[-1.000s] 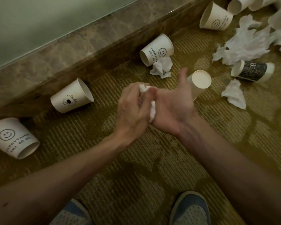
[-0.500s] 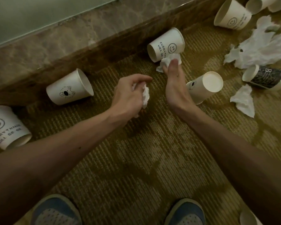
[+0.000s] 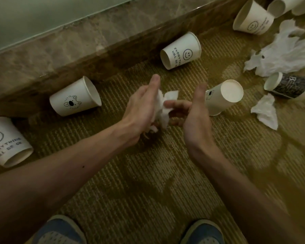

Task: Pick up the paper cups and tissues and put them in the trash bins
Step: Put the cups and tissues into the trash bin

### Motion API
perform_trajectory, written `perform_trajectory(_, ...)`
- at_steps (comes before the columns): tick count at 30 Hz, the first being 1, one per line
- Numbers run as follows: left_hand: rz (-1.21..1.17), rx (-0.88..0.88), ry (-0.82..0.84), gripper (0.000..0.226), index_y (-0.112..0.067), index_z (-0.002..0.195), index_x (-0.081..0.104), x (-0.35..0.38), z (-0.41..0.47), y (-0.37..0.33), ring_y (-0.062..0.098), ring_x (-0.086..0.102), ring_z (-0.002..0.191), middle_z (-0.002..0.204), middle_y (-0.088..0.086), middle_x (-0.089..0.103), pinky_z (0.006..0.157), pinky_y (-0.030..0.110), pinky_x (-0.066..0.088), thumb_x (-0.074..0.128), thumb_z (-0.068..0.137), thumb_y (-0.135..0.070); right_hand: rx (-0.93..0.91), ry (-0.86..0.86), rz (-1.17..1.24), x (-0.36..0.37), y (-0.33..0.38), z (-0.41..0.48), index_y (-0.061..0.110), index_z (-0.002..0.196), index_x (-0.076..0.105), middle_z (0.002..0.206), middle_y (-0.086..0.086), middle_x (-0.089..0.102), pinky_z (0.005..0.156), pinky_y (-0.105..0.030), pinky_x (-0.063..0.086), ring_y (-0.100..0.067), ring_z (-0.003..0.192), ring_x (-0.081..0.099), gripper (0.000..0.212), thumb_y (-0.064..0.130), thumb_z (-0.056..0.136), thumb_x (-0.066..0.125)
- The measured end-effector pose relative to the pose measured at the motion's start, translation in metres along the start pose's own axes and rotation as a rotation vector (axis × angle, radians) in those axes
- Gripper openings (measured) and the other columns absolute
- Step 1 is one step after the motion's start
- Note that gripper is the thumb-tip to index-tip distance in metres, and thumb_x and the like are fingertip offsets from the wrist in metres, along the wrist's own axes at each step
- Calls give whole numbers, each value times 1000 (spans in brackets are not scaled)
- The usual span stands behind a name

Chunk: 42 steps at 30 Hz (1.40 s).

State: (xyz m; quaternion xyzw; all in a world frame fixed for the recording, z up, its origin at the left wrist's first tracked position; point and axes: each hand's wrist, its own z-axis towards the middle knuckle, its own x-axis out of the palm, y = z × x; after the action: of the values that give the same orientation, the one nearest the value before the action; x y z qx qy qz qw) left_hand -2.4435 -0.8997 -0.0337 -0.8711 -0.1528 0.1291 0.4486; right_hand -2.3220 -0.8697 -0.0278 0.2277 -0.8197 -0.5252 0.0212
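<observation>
Hands meet low over the carpet [image 3: 130, 182]. The left hand [image 3: 141, 110] curls its lower fingers round a crumpled white tissue wad [image 3: 163, 106], index finger pointing away. The wad bulges out of the palm, with ragged scraps hanging below. The right hand [image 3: 195, 118] is mostly open, thumb raised. Its fingers [image 3: 180, 103] stretch sideways with the tips against the wad, and it grips nothing else.

Eight paper cups lie tipped on the floor. Just beyond the right hand is a base-on cup [image 3: 224, 97], its flat bottom facing the camera. Along the marble ledge [image 3: 77, 50] lie a bear-face cup [image 3: 74, 97], a near smiley cup [image 3: 5, 141] at the left edge and a middle smiley cup [image 3: 180, 51]; both smiley cups carry printed words. At the right is a dark patterned cup [image 3: 289, 85]. At the top right are a far smiley cup [image 3: 253, 20] and two plain-looking cups [image 3: 280, 4], cut by the frame.

Two lots of tissue lie loose: a large tissue heap [image 3: 285, 55] and a small tissue [image 3: 265, 111], both white and creased, one on either side of the dark patterned cup. Two blue shoes [image 3: 58, 229] show at the bottom.
</observation>
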Motion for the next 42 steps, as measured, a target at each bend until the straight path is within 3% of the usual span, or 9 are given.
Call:
perform_trajectory(3, 17, 24, 136, 73, -35, 131, 56, 15, -10, -3, 19, 69, 97, 118, -1, 67, 80, 47, 58, 31, 83, -83, 23, 67, 104, -6, 2, -7, 19, 79, 76, 74, -4, 75, 74, -38, 55, -13, 76, 73, 87, 77, 88, 11)
perform_trajectory(11, -12, 169, 203, 43, -13, 84, 74, 55, -23, 2, 29, 73, 66, 74, 7, 75, 47, 31, 49, 56, 94, -51, 74, 178, 185, -57, 2, -12, 5, 83, 77, 79, -18, 74, 60, -33, 59, -26, 75, 74, 92, 71, 92, 13)
perform_trajectory(19, 166, 230, 221, 33, -17, 77, 71, 92, -24, -6, 7, 59, 41, 51, -6, 63, 37, 21, 42, 58, 95, -43, 83, -370, -8, -109, -9, -2, 12, 59, 66, 51, -11, 65, 38, -21, 43, -21, 41, 60, 85, 70, 94, 16)
perform_trajectory(23, 191, 203, 230, 17, -26, 87, 68, 91, -22, -5, 0, 55, 42, 61, -8, 62, 37, 18, 39, 60, 95, -38, 108, -697, -242, -162, -26, 17, 23, 65, 59, 67, 0, 65, 62, -31, 42, -16, 63, 58, 62, 59, 99, 20)
perform_trajectory(27, 144, 158, 257, 20, -31, 115, 60, 91, -22, -5, 3, 60, 47, 81, 0, 66, 39, 20, 44, 59, 96, -36, 48, -454, -558, -184, -45, 43, 21, 121, 64, 134, -3, 52, 97, -39, 41, -15, 115, 52, 60, 51, 103, 15)
perform_trajectory(29, 128, 152, 261, 24, -32, 120, 57, 91, -22, -8, 5, 62, 49, 83, 2, 67, 41, 22, 47, 59, 96, -36, 70, -349, -649, -185, -47, 52, 16, 135, 54, 145, -9, 45, 111, -44, 31, -25, 131, 42, 62, 50, 104, 13)
perform_trajectory(34, 95, 149, 271, 24, -32, 120, 57, 85, -23, -7, 6, 64, 51, 85, 3, 68, 41, 22, 47, 59, 97, -33, 66, -443, -596, -186, -45, 49, 3, 93, 69, 88, -13, 66, 73, -39, 46, -23, 75, 56, 72, 52, 103, 18)
perform_trajectory(37, 122, 140, 284, 33, -32, 129, 55, 83, -27, 2, 6, 67, 55, 100, 0, 66, 43, 20, 47, 57, 97, -36, 140, -317, -304, -179, -40, 28, 8, 72, 69, 74, -15, 72, 81, -45, 55, -29, 73, 69, 78, 59, 100, 18)
perform_trajectory(42, 151, 90, 397, 40, -46, 139, 42, 95, -44, 16, 7, 71, 67, 128, -8, 55, 49, 20, 51, 46, 99, -49, 269, -75, 120, -149, -28, -22, 4, 78, 64, 69, -11, 71, 61, -38, 58, -34, 69, 71, 68, 59, 98, 30)
